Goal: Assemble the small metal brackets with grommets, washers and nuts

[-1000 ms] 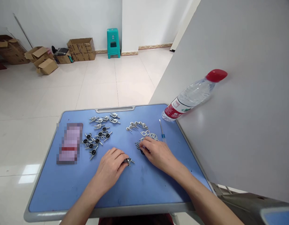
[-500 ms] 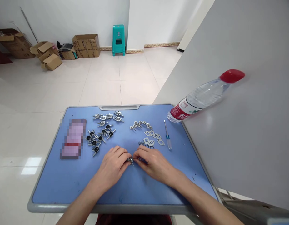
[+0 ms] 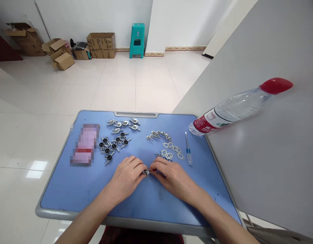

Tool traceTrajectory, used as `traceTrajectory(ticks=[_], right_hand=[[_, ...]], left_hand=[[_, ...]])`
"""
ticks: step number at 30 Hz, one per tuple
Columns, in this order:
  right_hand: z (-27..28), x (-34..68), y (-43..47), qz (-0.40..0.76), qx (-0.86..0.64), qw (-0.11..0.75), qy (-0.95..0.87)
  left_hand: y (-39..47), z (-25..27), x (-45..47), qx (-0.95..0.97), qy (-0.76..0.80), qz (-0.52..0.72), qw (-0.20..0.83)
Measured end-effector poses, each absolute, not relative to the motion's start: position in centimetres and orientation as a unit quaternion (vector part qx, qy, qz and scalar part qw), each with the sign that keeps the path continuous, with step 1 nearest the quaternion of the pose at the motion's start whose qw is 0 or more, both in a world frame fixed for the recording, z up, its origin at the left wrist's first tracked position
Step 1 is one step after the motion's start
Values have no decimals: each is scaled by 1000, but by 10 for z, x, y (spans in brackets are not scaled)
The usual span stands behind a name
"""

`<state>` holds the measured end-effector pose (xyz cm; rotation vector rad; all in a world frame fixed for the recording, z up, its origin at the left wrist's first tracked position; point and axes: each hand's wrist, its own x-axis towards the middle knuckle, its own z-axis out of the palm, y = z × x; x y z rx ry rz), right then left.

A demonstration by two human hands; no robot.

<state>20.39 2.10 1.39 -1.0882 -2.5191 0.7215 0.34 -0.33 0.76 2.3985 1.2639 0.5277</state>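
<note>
Near the front middle of the table, my left hand [image 3: 129, 174] is closed on a small metal valve body [image 3: 146, 173] with a thin pipe sticking out. My right hand [image 3: 175, 178] is pinched against the right side of that part; whatever its fingertips hold is hidden. Just beyond it lie small screws [image 3: 158, 155] and a dark rubber ring, partly covered by the hand. Oval metal plates [image 3: 180, 156] and several metal levers [image 3: 156, 134] are behind them. To the left, several valve bodies with black discs [image 3: 114, 146] lie grouped, with plain valve bodies [image 3: 118, 124] behind.
A screwdriver [image 3: 188, 150] with a clear blue handle lies at the right. A water bottle [image 3: 222, 113] with a red cap stands by the grey panel [image 3: 273, 152]. A blurred purple item [image 3: 85, 144] lies at left. A teal stool [image 3: 137, 40] and cardboard boxes [image 3: 102, 45] stand by the wall.
The whole view has shifted, so the table sits slightly farther right. Both hands keep their closed hold at the valve body; the loose parts have not moved on the table.
</note>
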Motion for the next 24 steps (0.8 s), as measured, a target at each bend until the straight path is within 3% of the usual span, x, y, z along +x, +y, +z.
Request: traceTrajectory(ticks=[16, 24], right_hand=[[17, 202, 16, 124, -348, 89, -925], [16, 202, 14, 141, -350, 112, -919]], left_hand=[[-4, 8, 3, 851, 454, 181, 193], [-3, 7, 3, 848, 457, 179, 200]])
